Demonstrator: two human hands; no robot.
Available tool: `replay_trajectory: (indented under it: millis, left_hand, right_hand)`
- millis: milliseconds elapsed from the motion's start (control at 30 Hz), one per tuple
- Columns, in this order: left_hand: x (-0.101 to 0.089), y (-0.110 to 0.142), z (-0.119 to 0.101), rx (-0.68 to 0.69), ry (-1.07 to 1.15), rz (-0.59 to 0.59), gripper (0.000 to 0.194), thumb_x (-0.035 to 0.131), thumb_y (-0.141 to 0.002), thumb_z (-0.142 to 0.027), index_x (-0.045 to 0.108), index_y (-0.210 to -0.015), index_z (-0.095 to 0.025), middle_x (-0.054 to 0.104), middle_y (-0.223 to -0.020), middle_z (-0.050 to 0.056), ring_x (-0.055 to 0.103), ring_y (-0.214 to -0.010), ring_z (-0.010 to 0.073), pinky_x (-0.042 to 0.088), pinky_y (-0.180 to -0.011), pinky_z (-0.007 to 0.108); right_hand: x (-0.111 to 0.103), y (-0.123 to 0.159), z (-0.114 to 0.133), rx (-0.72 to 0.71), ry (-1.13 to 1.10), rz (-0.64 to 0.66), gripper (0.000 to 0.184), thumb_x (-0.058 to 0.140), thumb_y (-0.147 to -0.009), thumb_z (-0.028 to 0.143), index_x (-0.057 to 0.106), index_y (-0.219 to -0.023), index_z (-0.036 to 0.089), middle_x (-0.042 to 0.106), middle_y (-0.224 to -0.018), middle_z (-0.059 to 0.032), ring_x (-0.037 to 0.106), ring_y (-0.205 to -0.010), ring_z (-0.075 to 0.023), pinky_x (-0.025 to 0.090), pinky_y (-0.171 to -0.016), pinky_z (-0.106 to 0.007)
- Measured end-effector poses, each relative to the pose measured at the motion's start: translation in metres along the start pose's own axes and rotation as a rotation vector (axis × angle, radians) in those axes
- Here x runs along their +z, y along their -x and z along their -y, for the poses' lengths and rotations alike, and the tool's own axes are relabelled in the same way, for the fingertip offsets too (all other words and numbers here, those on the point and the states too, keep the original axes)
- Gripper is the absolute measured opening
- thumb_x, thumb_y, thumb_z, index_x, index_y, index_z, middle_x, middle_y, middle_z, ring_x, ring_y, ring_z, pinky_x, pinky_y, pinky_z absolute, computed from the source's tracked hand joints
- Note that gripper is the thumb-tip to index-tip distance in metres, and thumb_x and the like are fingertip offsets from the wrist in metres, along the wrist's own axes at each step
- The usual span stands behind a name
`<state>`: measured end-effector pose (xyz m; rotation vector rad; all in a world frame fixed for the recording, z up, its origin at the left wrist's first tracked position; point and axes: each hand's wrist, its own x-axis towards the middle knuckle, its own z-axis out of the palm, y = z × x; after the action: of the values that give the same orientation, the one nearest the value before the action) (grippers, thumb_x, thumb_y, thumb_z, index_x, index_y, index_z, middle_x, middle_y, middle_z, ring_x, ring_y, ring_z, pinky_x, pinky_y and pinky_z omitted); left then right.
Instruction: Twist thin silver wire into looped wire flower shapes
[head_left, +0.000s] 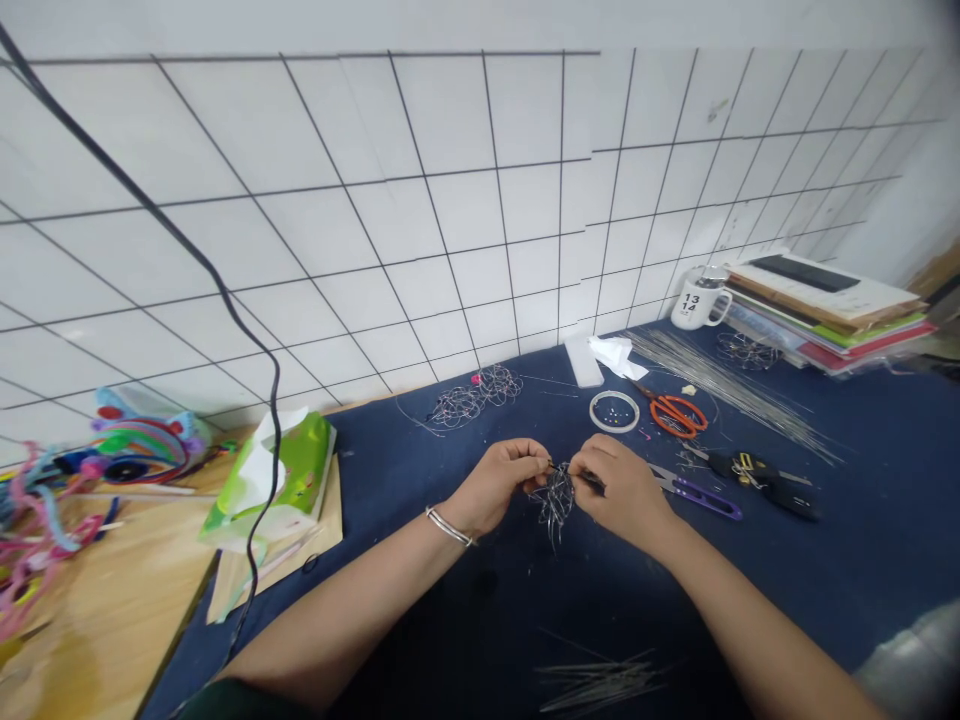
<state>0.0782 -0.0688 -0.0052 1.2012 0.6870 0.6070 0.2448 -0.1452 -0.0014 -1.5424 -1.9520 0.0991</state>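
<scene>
Fingers [537, 466] of both hands [487, 490] pinch tangled wire [556, 502] (wrists angled inward).

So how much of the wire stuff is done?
Some looks done: looped wire bundles near the wall. In progress: the left hand pinches a wire cluster; the right hand grips something dark beside it. Seemingly left: straight wires by the wall, more nearer you.

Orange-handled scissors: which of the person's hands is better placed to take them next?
Probably the right hand: the orange-handled scissors lie on its side, while the left hand is farther off, beyond the wire bundle. The right would first need to release a dark item.
</scene>
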Motion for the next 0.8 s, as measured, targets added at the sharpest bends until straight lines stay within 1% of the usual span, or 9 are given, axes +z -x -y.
replay_trajectory:
  millis: [167, 267, 367, 467, 567, 633, 733, 800]
  left_hand:
    - [-0.005, -0.002, -0.004, 0.002, 0.056, -0.012, 0.013, 0.06, -0.07, -0.023, 0.059, -0.073, -0.011, 0.051, -0.058, 0.0, 0.041, -0.049, 0.0056, 0.027, -0.045, 0.017]
    - [-0.005, -0.002, -0.005, -0.008, 0.094, 0.029, 0.011, 0.06, -0.072, -0.022, 0.057, -0.073, -0.011, 0.05, -0.057, -0.001, 0.039, -0.048, 0.0049, 0.025, -0.044, 0.017]
    - [-0.003, -0.001, -0.007, -0.032, 0.169, 0.058, 0.012, 0.061, -0.071, -0.022, 0.055, -0.072, -0.011, 0.053, -0.064, 0.001, 0.034, -0.046, 0.0031, 0.023, -0.044, 0.017]
    - [0.0, 0.0, -0.008, -0.039, 0.249, 0.084, 0.015, 0.062, -0.07, -0.022, 0.053, -0.071, -0.011, 0.056, -0.075, 0.003, 0.031, -0.046, 0.0015, 0.026, -0.046, 0.018]
    - [0.004, 0.001, -0.008, 0.012, 0.274, 0.113, 0.016, 0.063, -0.07, -0.021, 0.051, -0.07, -0.012, 0.056, -0.074, 0.003, 0.036, -0.051, 0.0032, 0.033, -0.053, 0.02]
    - [0.005, 0.001, -0.008, 0.036, 0.277, 0.128, 0.017, 0.064, -0.07, -0.022, 0.05, -0.07, -0.012, 0.055, -0.072, 0.002, 0.039, -0.053, 0.004, 0.035, -0.056, 0.021]
    - [0.003, 0.0, -0.007, 0.045, 0.294, 0.147, 0.018, 0.064, -0.071, -0.024, 0.05, -0.071, -0.013, 0.055, -0.073, 0.001, 0.034, -0.048, 0.0018, 0.033, -0.052, 0.02]
    - [0.0, 0.0, -0.008, 0.051, 0.306, 0.161, 0.02, 0.065, -0.071, -0.025, 0.051, -0.082, -0.014, 0.055, -0.071, -0.001, 0.028, -0.043, 0.0001, 0.027, -0.046, 0.018]
  right_hand:
    - [0.003, 0.001, -0.004, -0.015, 0.05, -0.008, 0.013, 0.048, -0.072, 0.008, 0.053, -0.069, 0.019, 0.049, -0.074, -0.0029, 0.047, -0.072, -0.0155, 0.036, -0.067, -0.028]
    - [0.006, 0.001, -0.004, -0.014, 0.061, 0.001, 0.012, 0.048, -0.072, 0.008, 0.053, -0.071, 0.019, 0.05, -0.074, -0.0028, 0.047, -0.072, -0.0157, 0.036, -0.067, -0.028]
    - [0.008, 0.002, -0.003, -0.016, 0.049, -0.007, 0.012, 0.047, -0.072, 0.008, 0.053, -0.071, 0.019, 0.05, -0.074, -0.0029, 0.046, -0.072, -0.0156, 0.036, -0.067, -0.028]
    - [0.008, 0.001, -0.002, -0.026, 0.029, -0.02, 0.013, 0.047, -0.072, 0.008, 0.053, -0.071, 0.019, 0.05, -0.074, -0.0028, 0.046, -0.071, -0.0155, 0.036, -0.067, -0.028]
    - [0.008, 0.001, -0.002, -0.034, 0.018, -0.034, 0.013, 0.047, -0.073, 0.008, 0.053, -0.071, 0.019, 0.05, -0.073, -0.0027, 0.046, -0.071, -0.0155, 0.036, -0.066, -0.028]
    - [0.008, 0.0, -0.002, -0.037, 0.022, -0.033, 0.013, 0.047, -0.072, 0.008, 0.053, -0.071, 0.019, 0.05, -0.073, -0.0027, 0.046, -0.071, -0.0155, 0.036, -0.066, -0.027]
    - [0.008, -0.006, 0.0, -0.074, 0.05, -0.002, 0.012, 0.047, -0.073, 0.009, 0.053, -0.072, 0.019, 0.051, -0.074, -0.0031, 0.046, -0.071, -0.0155, 0.036, -0.066, -0.027]
    - [0.007, -0.012, 0.003, -0.126, 0.085, 0.024, 0.01, 0.047, -0.075, 0.011, 0.053, -0.072, 0.018, 0.052, -0.075, -0.0041, 0.047, -0.073, -0.0161, 0.036, -0.066, -0.028]
